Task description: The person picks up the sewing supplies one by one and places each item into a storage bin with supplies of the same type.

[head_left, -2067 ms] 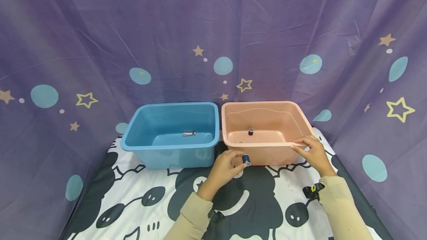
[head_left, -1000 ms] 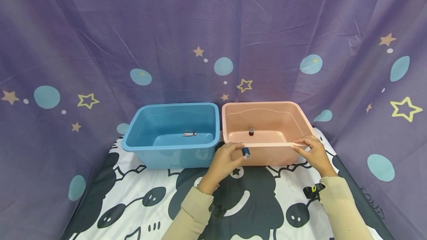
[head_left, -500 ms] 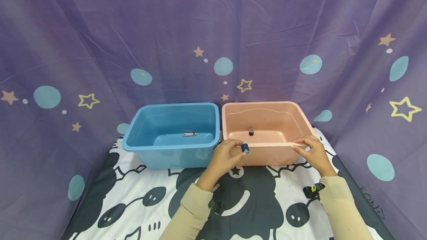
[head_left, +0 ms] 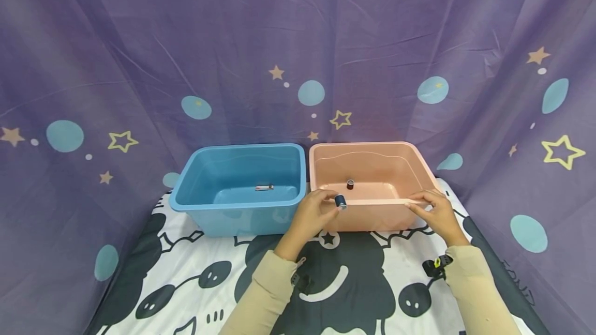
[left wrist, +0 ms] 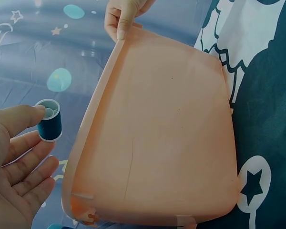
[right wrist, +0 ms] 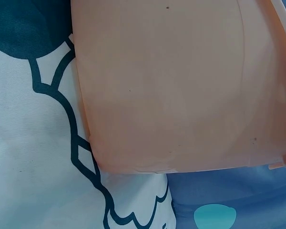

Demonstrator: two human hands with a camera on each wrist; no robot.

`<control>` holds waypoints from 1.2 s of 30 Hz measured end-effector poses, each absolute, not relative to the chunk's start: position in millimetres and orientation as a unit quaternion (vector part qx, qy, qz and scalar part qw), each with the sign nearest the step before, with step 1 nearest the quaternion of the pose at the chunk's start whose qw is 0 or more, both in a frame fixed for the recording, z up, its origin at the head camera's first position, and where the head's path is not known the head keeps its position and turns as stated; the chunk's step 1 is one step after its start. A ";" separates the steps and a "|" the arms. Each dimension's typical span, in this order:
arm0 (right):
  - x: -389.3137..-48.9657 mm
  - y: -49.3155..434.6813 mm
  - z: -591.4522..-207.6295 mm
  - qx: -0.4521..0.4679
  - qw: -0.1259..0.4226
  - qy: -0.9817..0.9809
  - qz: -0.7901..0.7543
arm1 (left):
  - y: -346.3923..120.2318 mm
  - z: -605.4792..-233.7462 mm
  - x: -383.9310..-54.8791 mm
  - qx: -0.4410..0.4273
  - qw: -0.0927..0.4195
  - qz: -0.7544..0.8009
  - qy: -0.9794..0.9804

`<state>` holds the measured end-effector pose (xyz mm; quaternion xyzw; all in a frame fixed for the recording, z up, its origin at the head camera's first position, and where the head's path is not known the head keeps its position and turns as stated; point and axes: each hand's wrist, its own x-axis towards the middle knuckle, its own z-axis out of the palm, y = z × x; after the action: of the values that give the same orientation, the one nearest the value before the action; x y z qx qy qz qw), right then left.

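Note:
Between thumb and fingertips, my left hand [head_left: 313, 216] pinches a dark blue spool of thread [head_left: 341, 201] with white ends. In the head view the spool overlaps the front rim of the peach tub [head_left: 372, 216]. The left wrist view shows the spool [left wrist: 50, 121] tilted, thumb on its end, the other fingers spread below. My right hand [head_left: 435, 213] grips the tub's front rim near its right corner, thumb outside and fingers over the edge. Inside the peach tub lies a small dark reddish-brown spool [head_left: 350, 184].
A blue tub [head_left: 237, 218] stands close beside the peach one, on the left, with a small pale flat item [head_left: 264, 187] on its floor. A black-and-white patterned cloth [head_left: 186, 268] covers the table. A purple curtain [head_left: 251, 30] hangs behind.
My left hand has risen with the blue spool, from in front of the peach tub's wall to its front rim. The right hand has stayed on the rim.

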<state>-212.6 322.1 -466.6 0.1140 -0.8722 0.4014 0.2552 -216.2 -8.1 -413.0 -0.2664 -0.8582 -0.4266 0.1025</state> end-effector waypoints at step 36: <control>-211.9 322.4 -466.6 0.105 0.251 -0.875 0.401 | -1.2 -410.1 -229.6 -0.213 0.111 -0.434 -0.868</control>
<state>-211.9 322.4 -466.6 0.1053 -0.8747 0.4009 0.2514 -229.6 -1.2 -410.1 -0.2132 -0.8681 -0.4343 0.1111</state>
